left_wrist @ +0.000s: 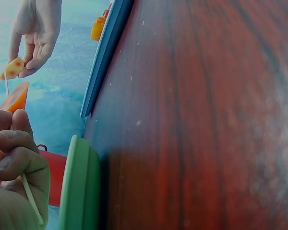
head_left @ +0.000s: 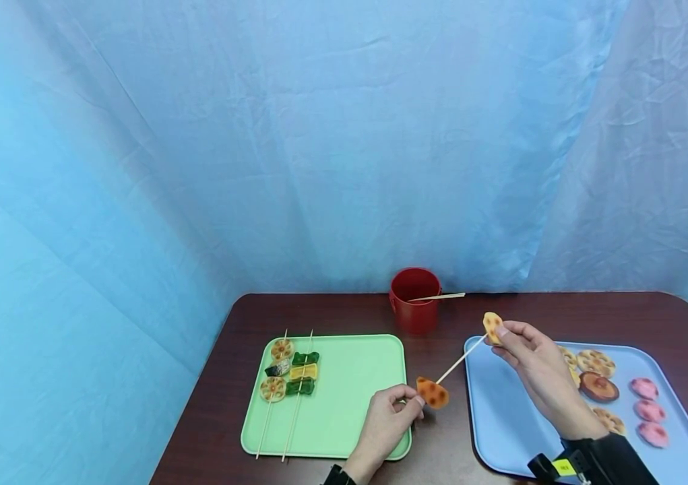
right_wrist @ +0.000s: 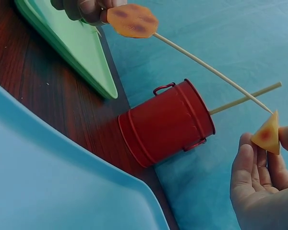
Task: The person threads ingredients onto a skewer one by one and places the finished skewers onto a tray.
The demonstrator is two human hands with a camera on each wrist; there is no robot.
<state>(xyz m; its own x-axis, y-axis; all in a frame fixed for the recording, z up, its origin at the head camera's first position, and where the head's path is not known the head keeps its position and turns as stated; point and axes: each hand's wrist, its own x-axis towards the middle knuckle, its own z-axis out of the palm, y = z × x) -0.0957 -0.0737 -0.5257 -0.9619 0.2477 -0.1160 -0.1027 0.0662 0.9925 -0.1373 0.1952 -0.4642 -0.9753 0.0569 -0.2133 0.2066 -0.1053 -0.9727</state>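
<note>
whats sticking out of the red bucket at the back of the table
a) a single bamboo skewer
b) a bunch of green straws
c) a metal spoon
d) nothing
a: one bamboo skewer leans out over the rim of the red bucket; the right wrist view shows the same stick poking from its mouth.

The head view looks down across the table; both wrist views sit close, sharing the red bucket and skewer.
</note>
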